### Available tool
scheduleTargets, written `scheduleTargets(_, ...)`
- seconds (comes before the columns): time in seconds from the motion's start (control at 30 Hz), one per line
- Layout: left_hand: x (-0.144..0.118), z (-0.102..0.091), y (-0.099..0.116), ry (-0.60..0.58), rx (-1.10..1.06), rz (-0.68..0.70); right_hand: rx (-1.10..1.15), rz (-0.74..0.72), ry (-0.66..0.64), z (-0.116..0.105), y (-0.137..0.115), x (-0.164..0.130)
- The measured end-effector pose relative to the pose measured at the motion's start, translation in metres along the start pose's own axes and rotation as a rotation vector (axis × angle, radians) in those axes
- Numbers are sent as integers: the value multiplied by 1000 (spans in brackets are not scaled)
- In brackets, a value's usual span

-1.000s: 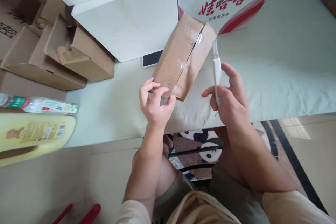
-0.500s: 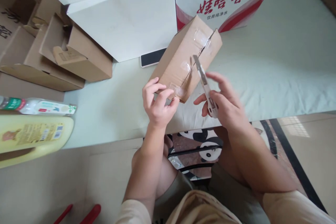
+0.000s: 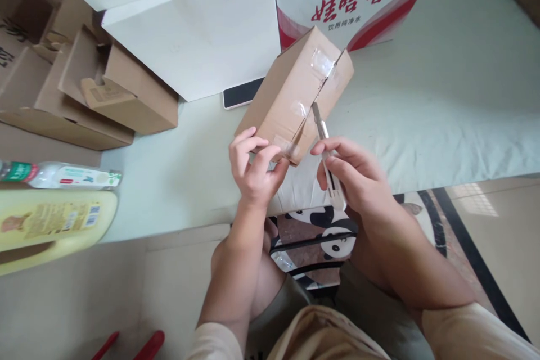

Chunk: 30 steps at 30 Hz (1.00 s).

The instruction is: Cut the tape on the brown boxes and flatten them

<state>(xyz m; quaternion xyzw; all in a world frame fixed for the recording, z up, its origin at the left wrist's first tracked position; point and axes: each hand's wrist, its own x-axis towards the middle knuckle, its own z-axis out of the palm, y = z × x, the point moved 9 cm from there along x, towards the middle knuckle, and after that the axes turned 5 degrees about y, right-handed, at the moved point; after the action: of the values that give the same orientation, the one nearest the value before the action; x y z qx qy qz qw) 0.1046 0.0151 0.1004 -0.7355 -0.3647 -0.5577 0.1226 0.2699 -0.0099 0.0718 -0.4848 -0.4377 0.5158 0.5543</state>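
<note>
Head view: the left hand [image 3: 256, 173] pinches the near end of a brown cardboard box [image 3: 287, 90], tilted above the middle of the pale green cloth [image 3: 442, 107]. The right hand [image 3: 356, 174] grips a white utility knife [image 3: 336, 197], its blade tip [image 3: 315, 109] at the box's seam [image 3: 324, 80], though contact is hard to tell. Far left of the box lies a black-faced device [image 3: 241, 94]
</note>
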Motion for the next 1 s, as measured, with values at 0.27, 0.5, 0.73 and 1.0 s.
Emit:
scheduleTargets(0.27,0,1,14,21,71,23,234,98,-41,24,7,-8)
scheduleTargets(0.5,0,-2,16,51,7,34,280,93,-41,33,10,-13)
scheduleTargets(0.73,-5,1,7,28,12,-9,311,91,-71,43,6,-21)
scheduleTargets(1.0,-3,-2,1,65,95,-29,283,111,-199,61,7,-34)
